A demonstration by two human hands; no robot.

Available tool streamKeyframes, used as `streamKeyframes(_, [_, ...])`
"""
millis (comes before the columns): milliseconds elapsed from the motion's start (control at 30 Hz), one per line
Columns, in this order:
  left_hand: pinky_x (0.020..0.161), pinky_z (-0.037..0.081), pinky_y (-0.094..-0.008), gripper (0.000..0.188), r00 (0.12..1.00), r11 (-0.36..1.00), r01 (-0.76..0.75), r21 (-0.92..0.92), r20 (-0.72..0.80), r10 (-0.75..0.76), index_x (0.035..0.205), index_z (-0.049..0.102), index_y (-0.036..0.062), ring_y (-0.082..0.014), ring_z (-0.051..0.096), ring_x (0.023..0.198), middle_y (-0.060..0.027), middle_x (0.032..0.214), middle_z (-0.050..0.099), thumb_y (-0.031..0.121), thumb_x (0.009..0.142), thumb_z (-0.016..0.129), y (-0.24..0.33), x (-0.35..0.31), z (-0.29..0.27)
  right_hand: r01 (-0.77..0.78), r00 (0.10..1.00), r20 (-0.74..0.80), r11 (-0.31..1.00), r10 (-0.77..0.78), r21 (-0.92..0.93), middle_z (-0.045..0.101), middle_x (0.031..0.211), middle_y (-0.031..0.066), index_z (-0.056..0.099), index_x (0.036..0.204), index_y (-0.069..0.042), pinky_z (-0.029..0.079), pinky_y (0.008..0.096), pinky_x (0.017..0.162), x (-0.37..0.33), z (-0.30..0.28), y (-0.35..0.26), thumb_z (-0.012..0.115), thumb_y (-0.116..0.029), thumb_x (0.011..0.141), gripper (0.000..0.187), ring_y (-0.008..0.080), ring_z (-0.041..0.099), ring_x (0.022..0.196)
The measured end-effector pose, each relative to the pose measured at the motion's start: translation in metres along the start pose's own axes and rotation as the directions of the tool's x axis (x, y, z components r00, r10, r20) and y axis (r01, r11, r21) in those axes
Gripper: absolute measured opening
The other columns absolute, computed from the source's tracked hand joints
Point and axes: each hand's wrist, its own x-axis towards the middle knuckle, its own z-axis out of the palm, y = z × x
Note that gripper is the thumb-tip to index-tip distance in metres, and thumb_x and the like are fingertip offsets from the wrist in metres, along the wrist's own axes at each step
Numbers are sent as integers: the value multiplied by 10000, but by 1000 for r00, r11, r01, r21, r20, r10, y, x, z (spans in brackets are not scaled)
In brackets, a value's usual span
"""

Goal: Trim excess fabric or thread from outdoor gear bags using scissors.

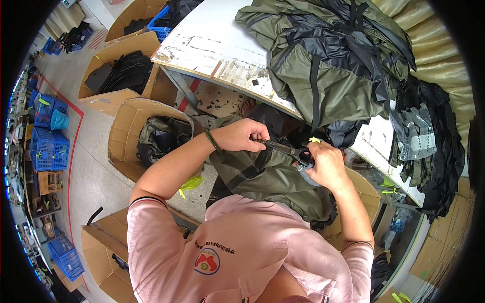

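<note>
My right hand [327, 162] is wrapped round the handles of a pair of scissors [283, 148], whose blades point left toward my other hand. A bit of yellow-green ribbon [314, 140] shows by my right knuckles. At the blade tips, my left hand [242, 135] is closed in a pinch; what its fingers hold is too small to make out. Below both hands, an olive-green fabric piece [273, 179] with darker bands drapes over my lap.
Olive and black fabric bags [328, 76] are heaped on the worn white table [207, 45] ahead. Cardboard boxes stand left, one with black sheets [121, 73], another with dark fabric [164, 139]. Blue crates [49, 149] line the far-left floor. Black straps and fabric [429, 131] hang at right.
</note>
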Motion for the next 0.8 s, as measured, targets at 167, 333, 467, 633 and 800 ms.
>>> streamKeyframes(167, [670,405,-225,144,1000,1000,3,1,5,-3,914,627,41,-57,477,734,47,786,568,124,820,698,4,-1,0,5,1000,13,995,-3,-97,611,709,137,560,752,-27,508,420,645,-1,-1,3,743,-199,628,280,319,615,722])
streamKeyframes(333, [644,404,-222,137,999,999,-29,36,-13,30,911,626,40,-53,485,713,44,771,569,119,821,692,4,-1,0,-34,998,42,996,37,-78,602,680,143,572,748,-30,508,421,643,-3,0,3,751,-236,634,296,322,619,703])
streamKeyframes(467, [639,403,-221,132,1000,999,-23,26,-13,24,910,625,43,-49,486,709,43,766,571,116,820,690,6,-1,0,-56,998,32,998,56,1,603,673,150,580,752,-35,506,424,644,-3,2,0,774,-343,662,374,330,623,704])
streamKeyframes(633, [637,401,-219,132,999,998,-35,46,-16,36,908,624,42,-49,485,703,43,758,571,115,820,690,7,-1,0,-38,999,8,999,38,28,620,685,157,581,744,-11,499,419,610,-2,2,-1,820,-359,641,434,358,635,673])
streamKeyframes(800, [645,408,-223,130,999,998,-49,49,-11,49,907,622,32,-57,481,715,31,785,577,107,821,685,5,-3,1,-52,996,65,998,54,-28,624,673,150,578,730,-10,498,419,599,-4,3,0,819,-373,646,444,354,633,654])
